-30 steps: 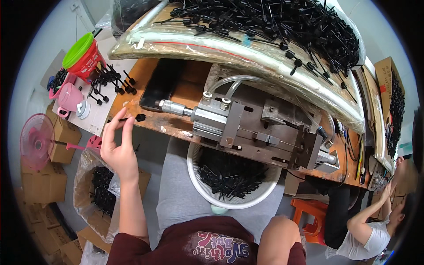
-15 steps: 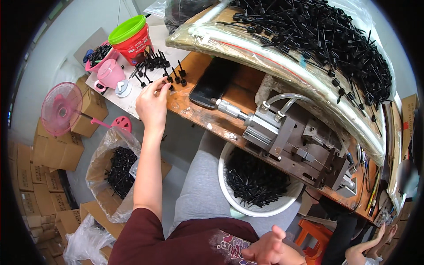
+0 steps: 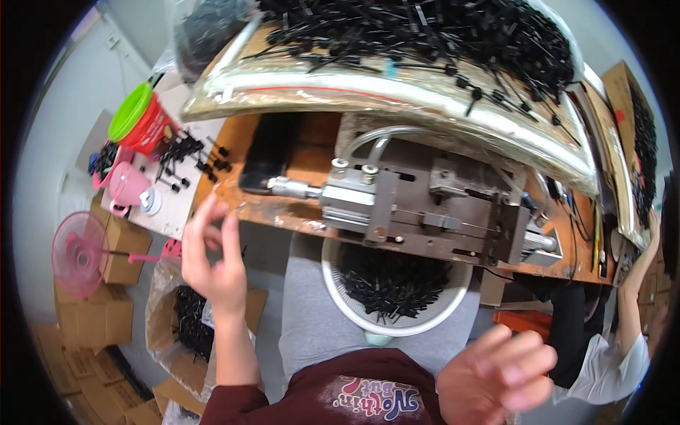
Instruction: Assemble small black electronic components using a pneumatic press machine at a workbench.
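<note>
My left hand [image 3: 216,258] is raised at the table's front left edge, fingers parted and nothing visible in them. Just beyond it, several small black stemmed parts [image 3: 180,152] with round knobs stand in a cluster on the tabletop. My right hand [image 3: 499,375] hovers low at the right, apart from everything, its fingers loosely curled, spread and a little blurred; I see nothing in it. Between the hands, a white basket [image 3: 327,283] of black stemmed parts [image 3: 397,283] rests at my lap. A metal clamping fixture with a pneumatic cylinder [image 3: 349,205] is mounted on the wooden table [image 3: 283,216].
A plastic-wrapped tray [image 3: 297,103] heaped with black parts spans the back. At left are a red bucket [image 3: 150,127] with a green rim, a pink cup [image 3: 129,185], a pink fan [image 3: 83,253] and a bagged carton [image 3: 161,312]. Another person's arm [image 3: 632,290] reaches in at right.
My left hand has drawn back from the standing black parts, and its fingers have parted. My right hand has risen and moved right. The whole view has turned and shifted.
</note>
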Tool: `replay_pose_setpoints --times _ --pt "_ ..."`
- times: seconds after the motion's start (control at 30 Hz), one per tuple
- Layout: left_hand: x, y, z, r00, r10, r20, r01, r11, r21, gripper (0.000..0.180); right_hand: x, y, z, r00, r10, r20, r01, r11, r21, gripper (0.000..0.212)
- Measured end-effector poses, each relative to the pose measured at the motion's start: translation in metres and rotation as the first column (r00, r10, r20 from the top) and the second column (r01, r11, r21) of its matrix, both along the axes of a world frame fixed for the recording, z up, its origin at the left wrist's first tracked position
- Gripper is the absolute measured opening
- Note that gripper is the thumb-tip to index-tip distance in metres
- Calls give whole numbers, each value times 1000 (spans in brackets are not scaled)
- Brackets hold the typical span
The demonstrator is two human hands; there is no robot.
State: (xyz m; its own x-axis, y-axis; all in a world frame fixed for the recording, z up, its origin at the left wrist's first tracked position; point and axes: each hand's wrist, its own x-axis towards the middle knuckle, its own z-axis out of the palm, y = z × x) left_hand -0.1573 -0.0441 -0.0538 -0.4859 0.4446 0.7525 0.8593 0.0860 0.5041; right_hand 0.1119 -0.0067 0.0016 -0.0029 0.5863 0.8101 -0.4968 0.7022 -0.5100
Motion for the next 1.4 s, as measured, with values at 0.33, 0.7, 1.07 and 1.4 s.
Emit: replay_pose_setpoints --times 0.33,0.7,1.07,1.4 --pt "67 -5 0 873 -481 -81 483 875 4 36 10 -30 35 940 -52 -338 117 978 175 3" --pt "92 1 11 772 -628 -102 635 769 69 38 25 -20 22 963 -270 13 258 931 257 15" --pt "104 -2 -3 732 -680 -52 681 731 35 39 5 258 74 -146 -520 842 509 690 515 64" --pt "97 -7 -13 735 -677 -34 678 735 23 40 8 310 84 -357 -338 871 297 843 448 38"
